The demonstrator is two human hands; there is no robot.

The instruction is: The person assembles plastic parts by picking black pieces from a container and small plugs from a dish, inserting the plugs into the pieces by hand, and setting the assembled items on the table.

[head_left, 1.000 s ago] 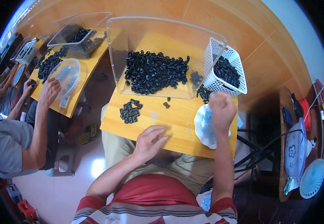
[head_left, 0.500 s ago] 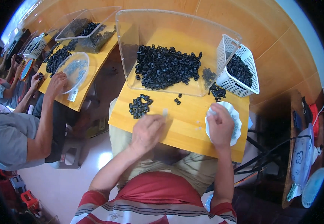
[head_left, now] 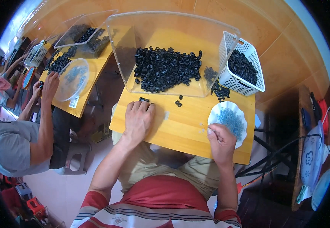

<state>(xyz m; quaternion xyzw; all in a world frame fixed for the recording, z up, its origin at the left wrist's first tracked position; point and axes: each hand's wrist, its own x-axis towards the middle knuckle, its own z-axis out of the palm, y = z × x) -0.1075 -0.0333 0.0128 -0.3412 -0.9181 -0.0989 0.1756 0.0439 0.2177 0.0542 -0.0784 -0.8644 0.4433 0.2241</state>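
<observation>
The left hand (head_left: 139, 119) lies palm down on the left part of the yellow table (head_left: 180, 123), fingers pointing to the top of the frame, a little bent and side by side. I can't tell if they pinch anything. A few small black pieces (head_left: 144, 99) peek out at its fingertips. The longer side of this little bunch runs left to right. The hand hides whatever is under it.

The right hand (head_left: 222, 142) is curled up, thumb and fingers together, at right of centre. It covers the lower left edge of a white wavy plate (head_left: 215, 113). I can't see if a bit is pinched inside. Thin blue bits (head_left: 230, 117) lie in the plate, pointing every way.

Three small black nuts (head_left: 178, 102) sit mid-table. Above them, a big clear box (head_left: 172, 12) has a heap of black nuts (head_left: 165, 70). At upper right, a white basket with holes (head_left: 244, 88) is full of black pins (head_left: 242, 67), and loose black pins (head_left: 220, 91) lie beside it, pointing all ways. A co-worker in grey (head_left: 16, 144) sits at the left.
</observation>
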